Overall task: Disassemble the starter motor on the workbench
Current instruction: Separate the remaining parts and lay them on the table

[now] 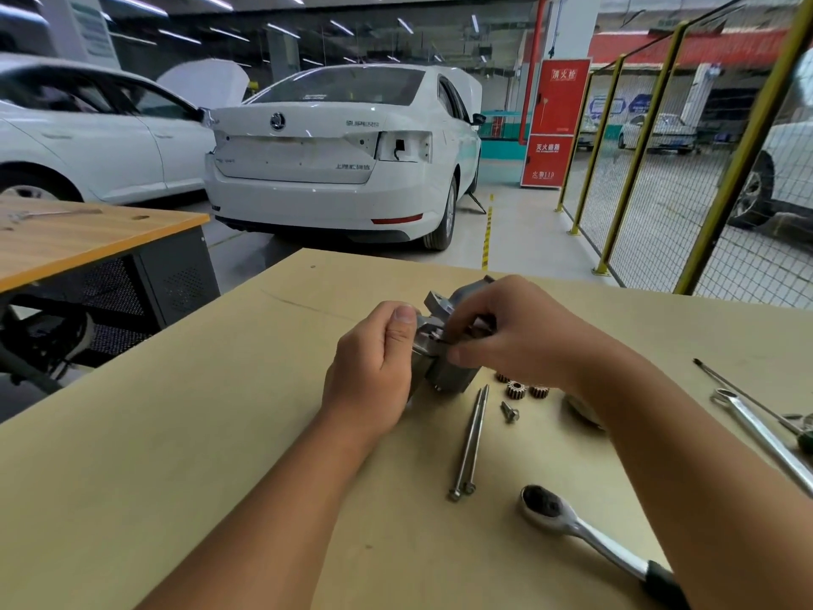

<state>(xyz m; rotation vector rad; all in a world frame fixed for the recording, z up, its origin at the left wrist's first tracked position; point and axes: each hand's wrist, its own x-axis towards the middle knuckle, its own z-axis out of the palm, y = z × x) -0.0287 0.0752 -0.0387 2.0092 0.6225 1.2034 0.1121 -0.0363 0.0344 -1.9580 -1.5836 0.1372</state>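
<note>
Workbench point(184, 433): fingers point(462, 341) around starter motor point(448, 367)

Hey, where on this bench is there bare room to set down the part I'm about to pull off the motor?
Bare board lies left of your left hand, out to the workbench edge. The right is crowded: long bolts, short screw, gears, ratchet, wrench.

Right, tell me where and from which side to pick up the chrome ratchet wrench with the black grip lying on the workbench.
Take the chrome ratchet wrench by its black handle grip, coming from above at the near right. It lies flat on the tan workbench, its round head toward the two long bolts, its handle angled back toward the person, so the grip end looks nearest the right hand.
</note>
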